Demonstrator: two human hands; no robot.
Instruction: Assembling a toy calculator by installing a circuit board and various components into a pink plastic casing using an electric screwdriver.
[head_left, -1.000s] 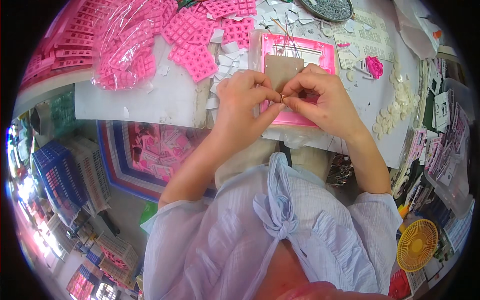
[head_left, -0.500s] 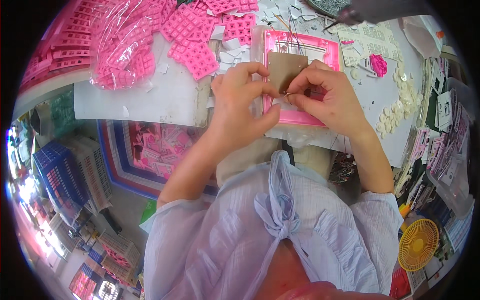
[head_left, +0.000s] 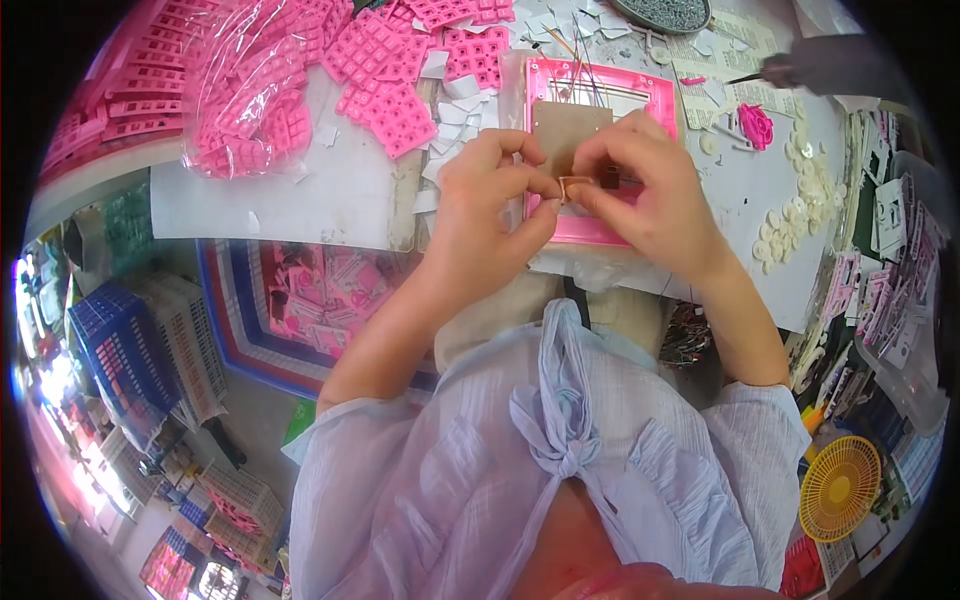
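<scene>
Pinching a small tan card piece [head_left: 573, 186] between them, the left hand [head_left: 490, 215] and the right hand [head_left: 640, 190] meet fingertip to fingertip just above the near edge of a pink rectangular tray [head_left: 600, 150]. Both hands are curled, thumbs and forefingers closed on the piece; the other fingers are folded in. Directly beyond the fingertips a brown cardboard panel [head_left: 568, 135] lies in the tray, with thin wires [head_left: 585, 75] sticking out past its far edge.

Under the hands is a white worktable [head_left: 330, 200], its near edge running just behind the wrists. To the left of the left hand, well apart, sit pink gridded plastic sheets [head_left: 385, 75] and a clear bag of pink pieces [head_left: 250, 90]. Small white paper squares [head_left: 455, 110] are strewn between those sheets and the tray. To the right of the right hand lie a pink fabric flower [head_left: 757, 125] and a scatter of white round discs [head_left: 800, 195]. Past the tray, far from the hands, a dark round dish [head_left: 660, 12] sits at the table's far edge.

Below the table on the left, a blue plastic crate [head_left: 115, 350] and a striped mat with pink packets [head_left: 310, 300] cover the floor. Low on the right stands a yellow round fan [head_left: 838, 488].
</scene>
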